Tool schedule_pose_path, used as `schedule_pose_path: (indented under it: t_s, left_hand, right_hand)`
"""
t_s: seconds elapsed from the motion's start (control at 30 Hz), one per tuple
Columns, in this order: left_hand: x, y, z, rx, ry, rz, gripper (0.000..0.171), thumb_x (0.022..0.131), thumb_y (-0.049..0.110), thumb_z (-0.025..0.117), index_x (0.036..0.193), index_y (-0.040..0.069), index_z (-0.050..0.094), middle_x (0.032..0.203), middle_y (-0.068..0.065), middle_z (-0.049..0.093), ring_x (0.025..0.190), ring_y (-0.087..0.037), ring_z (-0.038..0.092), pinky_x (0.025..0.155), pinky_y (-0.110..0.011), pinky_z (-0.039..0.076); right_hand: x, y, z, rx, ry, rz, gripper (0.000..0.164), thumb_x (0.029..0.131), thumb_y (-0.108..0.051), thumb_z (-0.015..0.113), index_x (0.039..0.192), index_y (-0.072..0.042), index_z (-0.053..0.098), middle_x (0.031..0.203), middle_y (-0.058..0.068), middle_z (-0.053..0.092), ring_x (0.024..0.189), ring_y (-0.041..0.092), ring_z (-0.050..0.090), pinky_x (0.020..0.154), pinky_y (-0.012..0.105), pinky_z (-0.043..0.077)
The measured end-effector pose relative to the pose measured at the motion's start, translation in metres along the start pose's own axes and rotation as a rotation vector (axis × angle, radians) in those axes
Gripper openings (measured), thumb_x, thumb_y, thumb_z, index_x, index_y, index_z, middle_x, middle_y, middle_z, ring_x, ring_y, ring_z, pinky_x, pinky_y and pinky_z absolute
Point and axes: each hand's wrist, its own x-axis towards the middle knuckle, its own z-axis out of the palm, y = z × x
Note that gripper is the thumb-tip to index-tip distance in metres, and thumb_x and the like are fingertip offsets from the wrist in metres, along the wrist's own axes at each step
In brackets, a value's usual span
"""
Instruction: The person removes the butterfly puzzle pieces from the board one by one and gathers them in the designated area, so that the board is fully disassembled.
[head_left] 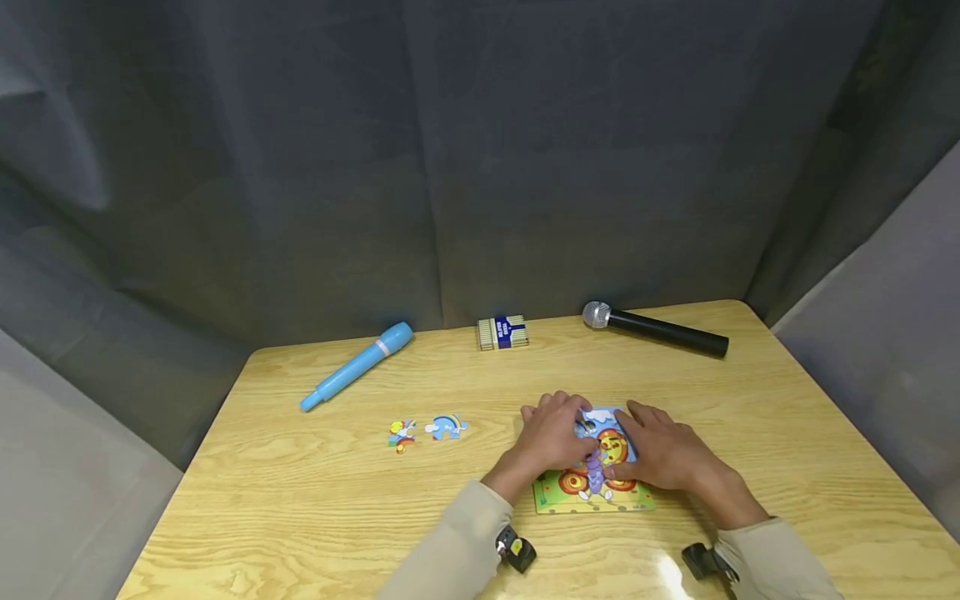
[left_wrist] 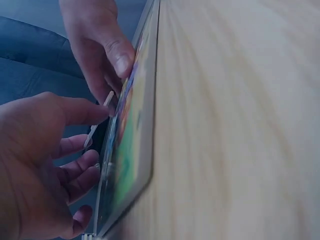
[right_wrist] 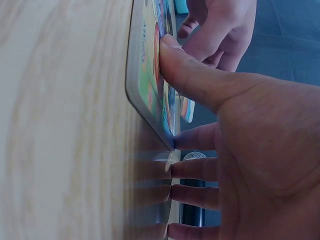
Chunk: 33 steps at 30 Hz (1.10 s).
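A jigsaw puzzle board (head_left: 555, 498) with a butterfly picture lies flat on the wooden table in the head view. My left hand (head_left: 553, 433) is over its left side and pinches a thin puzzle piece (left_wrist: 95, 128), tilted above the board in the left wrist view. That piece's coloured face (right_wrist: 187, 109) shows in part in the right wrist view. At the board's right side, my right hand (head_left: 666, 450) presses its thumb on the picture. Its other fingers are fairly straight, the index at the board's edge and the rest touching the table.
Left of the board lie loose puzzle pieces, one with a yellow figure (head_left: 401, 433) and one with a rainbow (head_left: 447, 427). Farther back are a blue pen-shaped object (head_left: 356, 368), a bundle of small sticks (head_left: 502, 332) and a black microphone (head_left: 660, 330). A dark curtain (head_left: 450, 167) stands behind.
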Motion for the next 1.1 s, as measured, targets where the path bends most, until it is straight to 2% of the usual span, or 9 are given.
schedule_pose_path:
  t_s: [0.13,0.5,0.77,1.1]
  left_hand:
    - [-0.006,-0.012,-0.003,-0.004,0.016,0.024,0.046,0.082,0.049,0.07,0.124,0.032,0.057,0.109,0.011,0.054,0.102,-0.008,0.048,0.081,-0.031,0.028]
    - [-0.027,-0.043,-0.021,0.024,0.057,0.03,0.045,0.083,0.047,0.07,0.124,0.033,0.058,0.111,0.009,0.055,0.103,-0.011,0.049,0.08,-0.033,0.029]
    - [-0.031,-0.072,-0.029,0.006,0.086,0.007,0.045,0.081,0.047,0.072,0.122,0.034,0.06,0.109,0.01,0.056,0.102,-0.012,0.049,0.081,-0.038,0.029]
    - [-0.043,-0.109,-0.04,-0.033,0.077,-0.064,0.044,0.082,0.043,0.073,0.123,0.033,0.061,0.105,0.004,0.054,0.099,-0.015,0.044,0.084,-0.044,0.027]
  right_hand:
    - [0.001,-0.003,0.003,-0.004,0.005,0.003,0.098,0.076,-0.064,0.067,0.145,0.0,0.04,0.15,0.029,0.033,0.135,0.05,0.033,0.094,0.068,0.036]
    - [0.0,-0.003,-0.003,-0.001,0.001,0.011,0.1,0.075,-0.064,0.069,0.144,0.002,0.04,0.148,0.032,0.032,0.133,0.053,0.032,0.093,0.069,0.035]
    - [0.001,0.002,0.002,0.01,0.002,0.031,0.099,0.075,-0.065,0.068,0.144,0.002,0.04,0.149,0.032,0.032,0.134,0.053,0.031,0.093,0.071,0.034]
    - [0.002,0.0,0.002,-0.002,0.008,0.018,0.1,0.075,-0.066,0.068,0.144,0.002,0.04,0.149,0.031,0.033,0.134,0.053,0.032,0.092,0.071,0.034]
